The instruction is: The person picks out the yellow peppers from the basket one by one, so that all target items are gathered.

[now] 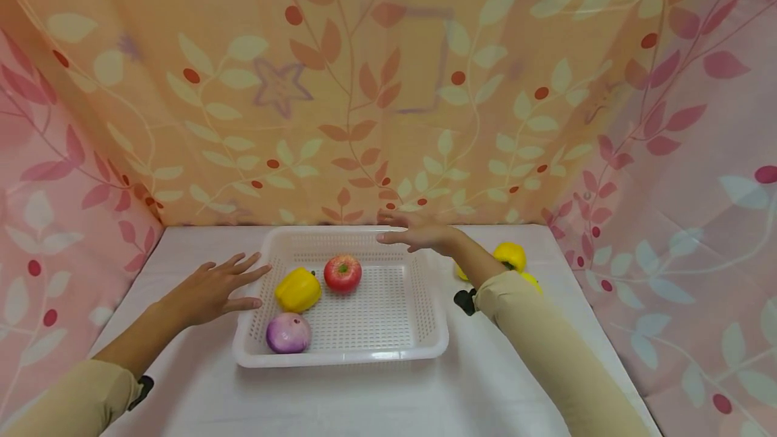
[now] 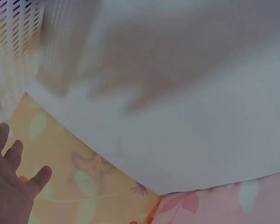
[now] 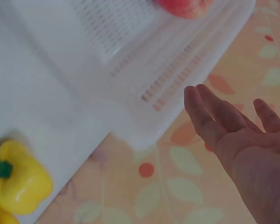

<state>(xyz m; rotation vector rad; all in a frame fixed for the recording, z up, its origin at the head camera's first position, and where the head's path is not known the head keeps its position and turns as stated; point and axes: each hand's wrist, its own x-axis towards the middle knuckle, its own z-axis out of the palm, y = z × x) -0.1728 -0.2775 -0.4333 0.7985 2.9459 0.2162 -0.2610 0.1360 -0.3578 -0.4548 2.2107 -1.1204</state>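
A white plastic basket [image 1: 346, 357] with a slotted bottom stands on the table. In it lie a yellow bell pepper [image 1: 297, 290], a red apple [image 1: 342, 274] and a round purple-and-white vegetable [image 1: 288, 333], whose exact kind I cannot tell. My left hand [image 1: 214, 290] hovers at the basket's left rim, fingers spread and holding nothing. Over the far right corner of the basket is my right hand [image 1: 420, 233], its fingers extended and nothing in its grasp. The right wrist view shows that hand [image 3: 256, 158] apart from the basket's edge.
Right of the basket, yellow bell peppers [image 1: 510, 256] lie on the white tabletop [image 1: 364, 400], partly hidden by my right forearm. Floral cloth [image 1: 364, 86] hangs behind the table and along both sides.
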